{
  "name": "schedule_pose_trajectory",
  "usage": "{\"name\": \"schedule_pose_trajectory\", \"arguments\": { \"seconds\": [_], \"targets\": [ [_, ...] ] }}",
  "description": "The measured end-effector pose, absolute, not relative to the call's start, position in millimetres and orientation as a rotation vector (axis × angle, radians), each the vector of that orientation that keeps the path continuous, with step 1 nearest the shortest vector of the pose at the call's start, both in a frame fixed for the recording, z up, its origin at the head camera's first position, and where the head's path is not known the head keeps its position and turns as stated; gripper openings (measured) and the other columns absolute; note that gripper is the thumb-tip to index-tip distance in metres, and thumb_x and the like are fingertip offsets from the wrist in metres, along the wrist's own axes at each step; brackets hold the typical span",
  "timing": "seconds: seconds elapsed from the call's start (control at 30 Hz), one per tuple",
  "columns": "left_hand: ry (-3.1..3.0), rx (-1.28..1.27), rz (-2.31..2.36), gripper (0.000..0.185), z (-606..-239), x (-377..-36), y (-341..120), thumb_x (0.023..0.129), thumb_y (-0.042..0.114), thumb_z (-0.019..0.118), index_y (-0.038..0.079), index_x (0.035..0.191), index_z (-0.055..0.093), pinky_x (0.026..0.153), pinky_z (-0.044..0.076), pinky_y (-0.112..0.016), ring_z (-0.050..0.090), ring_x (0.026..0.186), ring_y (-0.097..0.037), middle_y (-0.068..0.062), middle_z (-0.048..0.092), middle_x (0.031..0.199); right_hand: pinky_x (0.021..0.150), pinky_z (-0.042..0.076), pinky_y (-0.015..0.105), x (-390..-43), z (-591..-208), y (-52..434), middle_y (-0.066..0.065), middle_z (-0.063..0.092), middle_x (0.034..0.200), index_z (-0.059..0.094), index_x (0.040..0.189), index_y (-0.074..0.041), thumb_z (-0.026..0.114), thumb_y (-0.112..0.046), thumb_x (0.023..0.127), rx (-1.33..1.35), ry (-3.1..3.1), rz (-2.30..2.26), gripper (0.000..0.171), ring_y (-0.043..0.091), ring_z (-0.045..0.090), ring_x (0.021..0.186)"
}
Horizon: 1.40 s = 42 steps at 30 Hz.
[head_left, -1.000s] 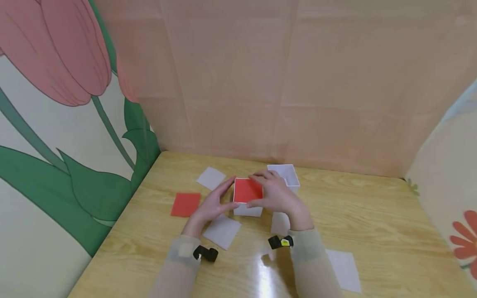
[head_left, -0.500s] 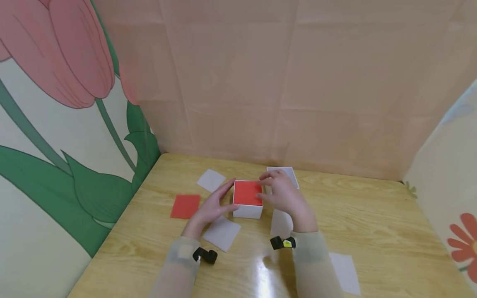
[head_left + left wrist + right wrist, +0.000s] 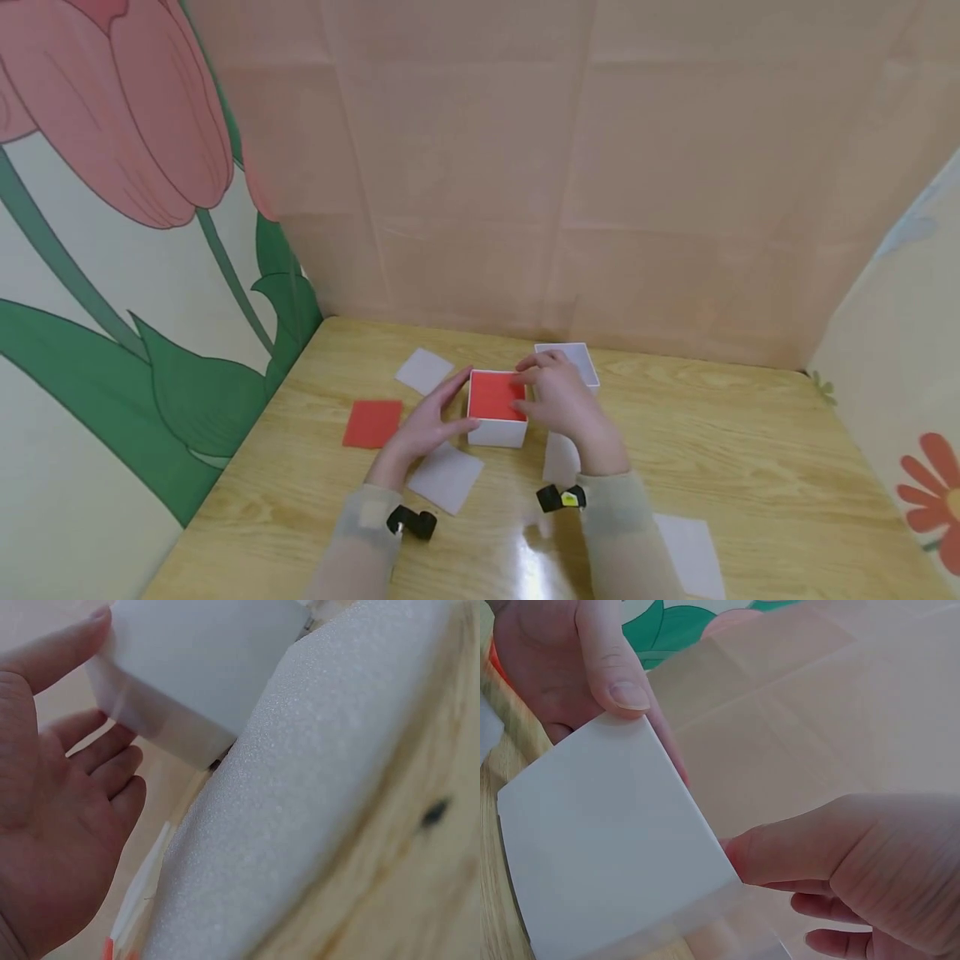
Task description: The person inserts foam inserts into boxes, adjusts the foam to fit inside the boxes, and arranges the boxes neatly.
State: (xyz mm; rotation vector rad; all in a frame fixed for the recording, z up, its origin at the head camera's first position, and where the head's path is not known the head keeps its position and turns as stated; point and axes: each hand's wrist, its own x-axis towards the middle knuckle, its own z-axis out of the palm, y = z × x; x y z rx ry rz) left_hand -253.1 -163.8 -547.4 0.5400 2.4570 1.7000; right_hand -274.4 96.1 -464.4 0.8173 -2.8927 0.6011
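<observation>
A small white box stands mid-table with a red square sheet lying in its open top, a white rim round it. My left hand holds the box's left side, thumb at the front corner and fingers along the side. In the left wrist view, that thumb and the fingertips meet the white walls. My right hand reaches over the right rim, fingertips at the sheet's right part. The right wrist view shows its thumb right at the box's top edge, the other fingers loosely bent.
Behind my right hand is an open white box part. A second red square lies at the left. White foam squares lie about: one far left, one in front, one under my right wrist, one near right.
My right thumb has left the box's front corner, and the right fingers have shifted onto the red sheet's right part. My left hand keeps its hold on the box. The head view has tilted slightly up.
</observation>
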Motion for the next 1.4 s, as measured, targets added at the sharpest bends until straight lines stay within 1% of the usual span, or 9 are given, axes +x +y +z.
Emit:
{"name": "schedule_pose_trajectory", "arguments": {
  "seconds": [0.23, 0.37, 0.47, 0.6, 0.7, 0.8, 1.0, 1.23, 1.4],
  "targets": [
    [2.448, 0.553, 1.709, 0.089, -546.3, -257.2, -163.7, 0.096, 0.031, 0.083, 0.027, 0.17, 0.033, 0.129, 0.022, -0.053, 0.024, 0.162, -0.027, 0.003, 0.03, 0.175, 0.11, 0.045, 0.057, -276.4, -465.5, 93.8, 0.007, 0.067, 0.135, 0.084, 0.118, -0.012, 0.09, -0.024, 0.087, 0.746, -2.929, 0.652, 0.034, 0.035, 0.046, 0.134],
    [2.438, 0.543, 1.721, 0.091, -548.4, -257.8, -165.7, 0.096, 0.032, 0.083, 0.023, 0.17, 0.032, 0.129, 0.024, -0.051, 0.025, 0.161, -0.027, 0.002, 0.03, 0.175, 0.11, 0.045, 0.057, -278.4, -468.6, 91.5, 0.007, 0.066, 0.137, 0.084, 0.12, -0.014, 0.09, -0.026, 0.087, 0.721, -2.944, 0.688, 0.035, 0.035, 0.045, 0.136],
    [2.442, 0.52, 1.714, 0.091, -549.6, -257.7, -166.7, 0.095, 0.035, 0.083, 0.023, 0.17, 0.032, 0.129, 0.024, -0.051, 0.025, 0.161, -0.027, 0.004, 0.03, 0.175, 0.11, 0.046, 0.056, -278.9, -470.2, 89.8, 0.007, 0.066, 0.136, 0.084, 0.119, -0.014, 0.09, -0.027, 0.087, 0.717, -2.942, 0.674, 0.035, 0.034, 0.045, 0.135],
    [2.442, 0.509, 1.711, 0.09, -550.4, -257.7, -167.4, 0.095, 0.035, 0.083, 0.028, 0.17, 0.033, 0.129, 0.024, -0.05, 0.025, 0.161, -0.025, 0.006, 0.029, 0.174, 0.106, 0.05, 0.052, -278.7, -470.8, 86.1, 0.006, 0.068, 0.131, 0.085, 0.114, -0.014, 0.091, -0.027, 0.087, 0.75, -2.887, 0.618, 0.03, 0.031, 0.05, 0.13],
    [2.437, 0.531, 1.724, 0.089, -550.6, -257.5, -167.1, 0.096, 0.032, 0.083, 0.028, 0.17, 0.033, 0.129, 0.023, -0.05, 0.025, 0.161, -0.026, 0.004, 0.029, 0.175, 0.099, 0.056, 0.046, -279.4, -472.5, 81.2, 0.005, 0.071, 0.124, 0.086, 0.109, -0.015, 0.089, -0.026, 0.088, 0.791, -2.83, 0.584, 0.024, 0.029, 0.055, 0.121],
    [2.44, 0.558, 1.73, 0.089, -549.9, -257.9, -165.9, 0.097, 0.029, 0.083, 0.025, 0.17, 0.033, 0.129, 0.023, -0.051, 0.024, 0.162, -0.028, 0.001, 0.029, 0.175, 0.094, 0.058, 0.043, -280.7, -475.7, 75.8, 0.006, 0.072, 0.119, 0.085, 0.108, -0.014, 0.087, -0.024, 0.091, 0.824, -2.805, 0.558, 0.021, 0.028, 0.058, 0.116],
    [2.431, 0.571, 1.751, 0.088, -549.2, -259.9, -163.6, 0.097, 0.027, 0.083, 0.024, 0.17, 0.033, 0.13, 0.022, -0.051, 0.023, 0.162, -0.027, 0.001, 0.03, 0.175, 0.097, 0.057, 0.043, -280.9, -480.8, 69.9, 0.006, 0.073, 0.12, 0.085, 0.113, -0.013, 0.086, -0.023, 0.092, 0.802, -2.821, 0.533, 0.023, 0.029, 0.058, 0.117],
    [2.44, 0.554, 1.723, 0.089, -549.5, -260.9, -164.5, 0.097, 0.031, 0.083, 0.027, 0.17, 0.033, 0.129, 0.024, -0.047, 0.025, 0.161, -0.023, 0.005, 0.03, 0.174, 0.095, 0.057, 0.042, -277.7, -480.0, 67.7, 0.006, 0.072, 0.12, 0.085, 0.114, -0.014, 0.087, -0.022, 0.091, 0.75, -2.846, 0.568, 0.025, 0.028, 0.057, 0.115],
    [2.435, 0.576, 1.733, 0.089, -548.4, -259.5, -165.8, 0.097, 0.03, 0.082, 0.024, 0.17, 0.033, 0.129, 0.024, -0.051, 0.024, 0.162, -0.027, 0.001, 0.03, 0.175, 0.094, 0.057, 0.042, -275.5, -476.2, 66.7, 0.007, 0.073, 0.119, 0.085, 0.114, -0.013, 0.088, -0.022, 0.09, 0.784, -2.825, 0.542, 0.025, 0.028, 0.058, 0.114]
  ]
}}
